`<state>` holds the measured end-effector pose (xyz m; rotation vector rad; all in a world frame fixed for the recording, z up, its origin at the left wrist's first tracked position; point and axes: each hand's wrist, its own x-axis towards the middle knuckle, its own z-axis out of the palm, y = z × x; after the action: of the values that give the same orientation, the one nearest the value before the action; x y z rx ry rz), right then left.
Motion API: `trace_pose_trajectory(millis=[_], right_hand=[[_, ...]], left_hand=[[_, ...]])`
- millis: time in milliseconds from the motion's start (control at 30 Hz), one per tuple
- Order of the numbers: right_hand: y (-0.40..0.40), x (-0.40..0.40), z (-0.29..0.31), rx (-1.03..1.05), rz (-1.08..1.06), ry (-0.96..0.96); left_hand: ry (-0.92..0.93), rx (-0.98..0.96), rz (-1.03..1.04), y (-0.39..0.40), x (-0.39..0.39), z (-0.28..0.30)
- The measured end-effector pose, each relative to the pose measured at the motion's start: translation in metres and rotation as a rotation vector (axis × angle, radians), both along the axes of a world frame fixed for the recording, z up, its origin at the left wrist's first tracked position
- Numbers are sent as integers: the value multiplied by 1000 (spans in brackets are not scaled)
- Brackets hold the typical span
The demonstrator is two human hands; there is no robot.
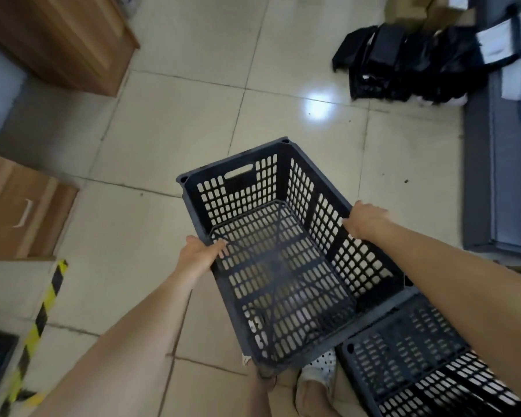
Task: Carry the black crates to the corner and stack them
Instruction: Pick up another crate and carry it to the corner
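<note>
An empty black slotted crate hangs above the tiled floor in the middle of the head view, tilted slightly. My left hand grips its left long rim. My right hand grips the right long rim. Both hands carry it off the ground. A second black crate sits on the floor at the lower right, partly under my right forearm and under the carried crate's near corner.
Wooden cabinets stand at the upper left and mid left. A yellow-black hazard strip marks a low ledge at the left. Black bags lie at the upper right beside a grey shelf unit. My feet show below the crate.
</note>
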<state>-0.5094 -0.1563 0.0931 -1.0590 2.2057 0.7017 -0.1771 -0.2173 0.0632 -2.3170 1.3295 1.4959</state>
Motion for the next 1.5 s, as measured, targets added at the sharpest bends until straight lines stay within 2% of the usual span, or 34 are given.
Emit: trace_pose_trajectory(millis=[233, 400, 533, 700, 800, 1000, 1333, 1500], right_hand=[[3, 38, 110, -21, 181, -51], [14, 57, 199, -16, 248, -154], [20, 67, 257, -56, 276, -165], [37, 82, 318, -54, 362, -157], [46, 103, 341, -27, 419, -164], [57, 167, 369, 0, 540, -142], [73, 343, 406, -25, 720, -85], [91, 445, 429, -42, 880, -49]], left_hand=[[-172, -118, -57, 35, 60, 107], [-238, -265, -3, 54, 81, 200], [-376, -267, -92, 56, 94, 275], [-494, -395, -177, 81, 108, 343], [-520, -423, -194, 104, 129, 363], [-554, -414, -101, 155, 185, 395], [-584, -385, 99, 235, 340, 425], [-601, -394, 222, 285, 426, 441]])
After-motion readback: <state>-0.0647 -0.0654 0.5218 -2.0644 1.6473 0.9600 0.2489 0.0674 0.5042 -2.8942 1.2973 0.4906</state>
